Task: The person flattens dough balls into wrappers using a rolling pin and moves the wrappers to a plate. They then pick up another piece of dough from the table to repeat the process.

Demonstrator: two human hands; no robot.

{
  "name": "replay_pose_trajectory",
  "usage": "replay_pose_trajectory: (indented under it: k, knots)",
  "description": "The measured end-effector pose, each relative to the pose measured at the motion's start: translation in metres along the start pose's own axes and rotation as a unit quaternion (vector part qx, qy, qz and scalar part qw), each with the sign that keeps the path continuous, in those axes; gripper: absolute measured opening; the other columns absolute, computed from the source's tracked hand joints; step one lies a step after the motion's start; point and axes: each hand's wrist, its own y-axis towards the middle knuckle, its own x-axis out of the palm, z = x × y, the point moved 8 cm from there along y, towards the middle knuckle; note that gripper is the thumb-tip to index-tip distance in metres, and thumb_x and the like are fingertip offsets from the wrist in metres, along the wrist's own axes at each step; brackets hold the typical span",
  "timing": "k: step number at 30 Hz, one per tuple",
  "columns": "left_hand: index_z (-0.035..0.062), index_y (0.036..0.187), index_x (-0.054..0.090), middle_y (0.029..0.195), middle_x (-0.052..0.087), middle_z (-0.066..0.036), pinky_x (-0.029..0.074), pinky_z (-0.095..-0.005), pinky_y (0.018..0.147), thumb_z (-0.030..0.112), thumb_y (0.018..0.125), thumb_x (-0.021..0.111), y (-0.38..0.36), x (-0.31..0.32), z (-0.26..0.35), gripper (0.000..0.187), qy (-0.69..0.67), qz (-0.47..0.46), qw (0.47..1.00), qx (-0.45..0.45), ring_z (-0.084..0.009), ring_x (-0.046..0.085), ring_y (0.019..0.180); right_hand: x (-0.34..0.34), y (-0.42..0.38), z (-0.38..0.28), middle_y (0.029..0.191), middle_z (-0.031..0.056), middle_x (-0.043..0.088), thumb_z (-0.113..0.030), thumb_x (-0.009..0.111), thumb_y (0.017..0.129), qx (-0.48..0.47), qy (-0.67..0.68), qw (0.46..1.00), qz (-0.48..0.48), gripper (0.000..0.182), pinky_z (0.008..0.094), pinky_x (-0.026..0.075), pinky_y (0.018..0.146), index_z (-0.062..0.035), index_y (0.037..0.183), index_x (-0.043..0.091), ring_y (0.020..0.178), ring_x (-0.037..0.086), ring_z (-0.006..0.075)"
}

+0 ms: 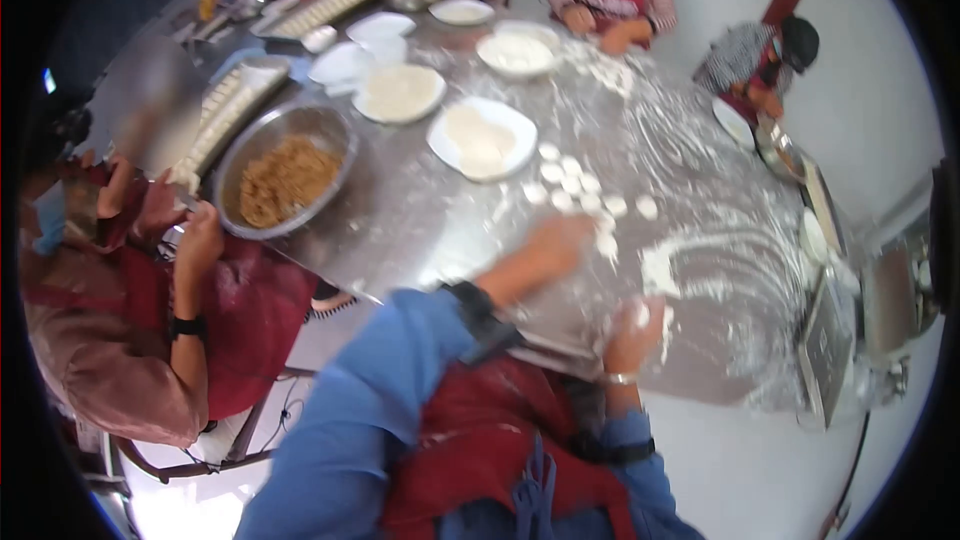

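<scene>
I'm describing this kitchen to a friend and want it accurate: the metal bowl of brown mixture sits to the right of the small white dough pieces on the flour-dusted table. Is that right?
Not quite: the side is wrong. The head view shows the metal bowl of brown mixture to the left of the small white dough pieces on the flour-dusted table.

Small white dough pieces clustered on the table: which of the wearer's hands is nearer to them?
Left. The left hand is just on the wearer's side of the dough pieces; the right hand is farther back from them.
</scene>
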Motion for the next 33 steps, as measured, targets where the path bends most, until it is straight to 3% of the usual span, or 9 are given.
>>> replay_pose_trajectory:
  k: [2, 5, 11, 15, 18, 19, 23, 30, 33]
  knots:
    - [0.0027, 0.11, 0.053, 0.113, 0.054, -0.019, 0.037, -0.0386, 0.093, 0.02, 0.089, 0.036, 0.008, 0.019, 0.024, 0.033, -0.096, 0.026, 0.994, 0.04, -0.0318, 0.049, 0.108, -0.001, -0.004, 0.012, 0.069, 0.0107, 0.046, -0.016, 0.049, 0.082, 0.0, 0.017, 1.0, 0.013, 0.015, 0.0351, 0.039, 0.063, -0.0017, 0.079, 0.045, 0.063, 0.045, 0.0246]
    - [-0.0001, 0.101, 0.056, 0.097, 0.057, -0.018, 0.043, -0.0417, 0.081, 0.01, 0.079, 0.045, 0.013, 0.066, 0.008, 0.026, 0.088, -0.047, 0.994, 0.047, -0.0308, 0.056, 0.09, 0.005, -0.003, 0.005, 0.07, 0.0091, 0.045, -0.018, 0.048, 0.083, 0.063, 0.075, 0.994, -0.046, 0.017, 0.0329, 0.039, 0.06, -0.0022, 0.08, 0.045, 0.062, 0.044, 0.0196]
    - [0.001, 0.089, 0.055, 0.084, 0.056, -0.013, 0.045, -0.0412, 0.068, 0.008, 0.073, 0.049, -0.042, 0.029, 0.028, 0.019, 0.176, 0.017, 0.978, 0.113, -0.0306, 0.056, 0.074, 0.007, -0.001, 0.018, 0.068, 0.0054, 0.039, -0.01, 0.046, 0.081, 0.049, 0.097, 0.994, -0.033, 0.01, 0.0298, 0.036, 0.054, -0.0032, 0.076, 0.04, 0.061, 0.039, 0.0152]
    - [0.0012, 0.092, 0.054, 0.086, 0.054, -0.014, 0.044, -0.0417, 0.07, 0.007, 0.073, 0.05, -0.064, 0.031, 0.003, 0.021, 0.181, -0.014, 0.981, 0.062, -0.0313, 0.055, 0.079, 0.012, 0.002, 0.017, 0.069, 0.0045, 0.036, -0.006, 0.044, 0.079, 0.089, 0.125, 0.987, -0.043, 0.007, 0.0279, 0.035, 0.053, -0.0031, 0.076, 0.038, 0.06, 0.037, 0.0145]
    - [0.0011, 0.097, 0.054, 0.093, 0.053, -0.016, 0.042, -0.0419, 0.074, 0.006, 0.073, 0.049, -0.07, 0.016, -0.008, 0.025, 0.143, 0.071, 0.987, 0.024, -0.0316, 0.053, 0.086, 0.014, 0.002, 0.017, 0.069, 0.0043, 0.036, -0.004, 0.043, 0.078, 0.116, 0.125, 0.984, -0.042, 0.006, 0.027, 0.034, 0.053, -0.0028, 0.075, 0.038, 0.06, 0.037, 0.0143]
    - [0.0011, 0.098, 0.054, 0.095, 0.052, -0.017, 0.042, -0.042, 0.076, 0.005, 0.073, 0.049, -0.071, 0.015, -0.011, 0.026, 0.15, 0.071, 0.986, 0.008, -0.0318, 0.051, 0.088, 0.015, 0.004, 0.021, 0.063, 0.0008, 0.034, -0.005, 0.043, 0.081, 0.065, 0.12, 0.99, -0.023, 0.009, 0.0226, 0.03, 0.044, -0.0064, 0.077, 0.035, 0.053, 0.036, 0.0079]
    - [0.0011, 0.103, 0.053, 0.098, 0.051, -0.019, 0.04, -0.042, 0.081, 0.005, 0.073, 0.05, -0.071, 0.012, -0.012, 0.031, 0.119, 0.03, 0.992, -0.042, -0.0329, 0.05, 0.091, 0.014, 0.004, 0.022, 0.064, 0.0012, 0.035, -0.004, 0.042, 0.081, 0.045, 0.136, 0.99, -0.015, 0.008, 0.0227, 0.029, 0.044, -0.0059, 0.076, 0.035, 0.053, 0.035, 0.0083]
    - [0.0022, 0.099, 0.053, 0.098, 0.051, -0.019, 0.041, -0.0424, 0.08, 0.006, 0.074, 0.05, -0.077, 0.015, -0.016, 0.026, 0.106, 0.08, 0.991, 0.01, -0.0347, 0.05, 0.092, 0.013, 0.007, 0.011, 0.065, 0.002, 0.034, -0.006, 0.042, 0.08, 0.031, 0.133, 0.99, -0.033, 0.01, 0.0253, 0.03, 0.049, -0.0047, 0.073, 0.035, 0.056, 0.034, 0.0106]
    - [0.0044, 0.09, 0.056, 0.089, 0.055, -0.019, 0.044, -0.0413, 0.071, 0.006, 0.074, 0.052, -0.077, 0.007, -0.003, 0.017, 0.03, 0.033, 0.999, 0.013, -0.0355, 0.053, 0.084, 0.012, 0.01, 0.025, 0.07, 0.0048, 0.039, -0.009, 0.043, 0.083, 0.041, 0.12, 0.99, -0.055, 0.008, 0.0276, 0.035, 0.055, -0.0027, 0.078, 0.04, 0.062, 0.04, 0.0141]
